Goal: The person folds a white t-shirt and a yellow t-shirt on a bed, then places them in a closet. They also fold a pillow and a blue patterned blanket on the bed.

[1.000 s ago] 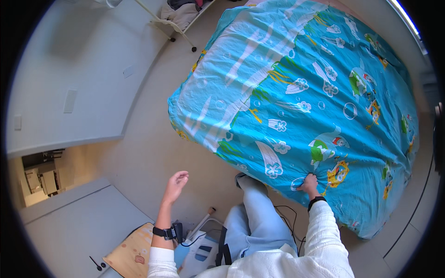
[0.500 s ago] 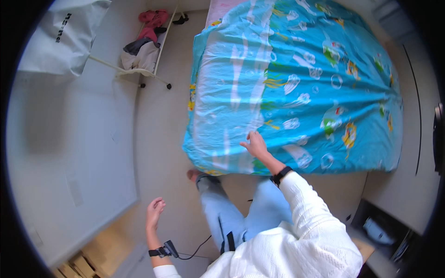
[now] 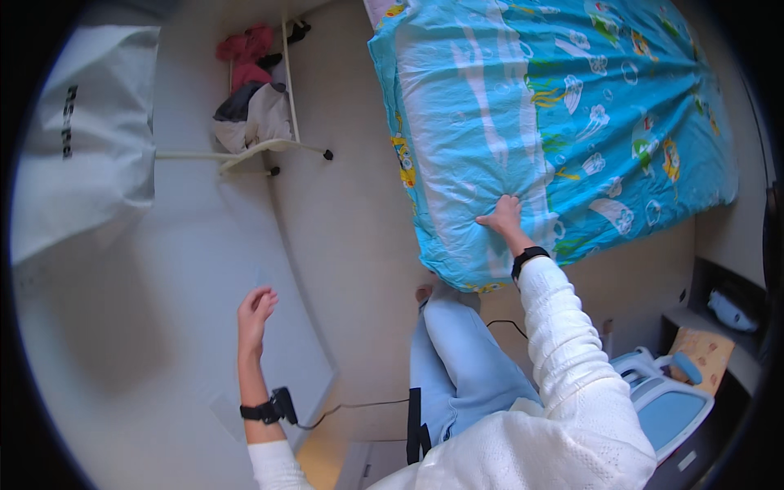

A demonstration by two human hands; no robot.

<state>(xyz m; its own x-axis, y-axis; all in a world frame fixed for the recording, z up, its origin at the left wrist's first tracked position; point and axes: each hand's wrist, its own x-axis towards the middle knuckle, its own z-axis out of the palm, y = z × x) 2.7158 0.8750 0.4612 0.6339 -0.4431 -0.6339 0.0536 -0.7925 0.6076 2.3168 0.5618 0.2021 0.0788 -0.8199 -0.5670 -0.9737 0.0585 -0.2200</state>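
Observation:
A blue quilt (image 3: 604, 147) with cartoon sea prints and a pale band along its left side covers the bed at the upper right. My right hand (image 3: 504, 217) rests on the pale part near the front edge, thumb stretched out to the left and the other fingers bent a little. Creases in the cloth spread out around it, and no fold shows between the fingers. Off to the left, my left hand (image 3: 256, 308) hangs in the air away from the bed. Its fingers are loosely curled and apart, holding nothing.
A white rack (image 3: 269, 147) on casters holds heaped clothes (image 3: 255, 110) at the upper left. Beside it hangs a large white cover (image 3: 90, 139). A cable (image 3: 351, 404) runs from my left wrist. At the lower right stands a blue-and-white plastic seat-like item (image 3: 665, 412).
My view has turned, so the bed sits further right and tilted. My right hand has come down onto the quilt. The left hand has risen slightly and remains free of objects.

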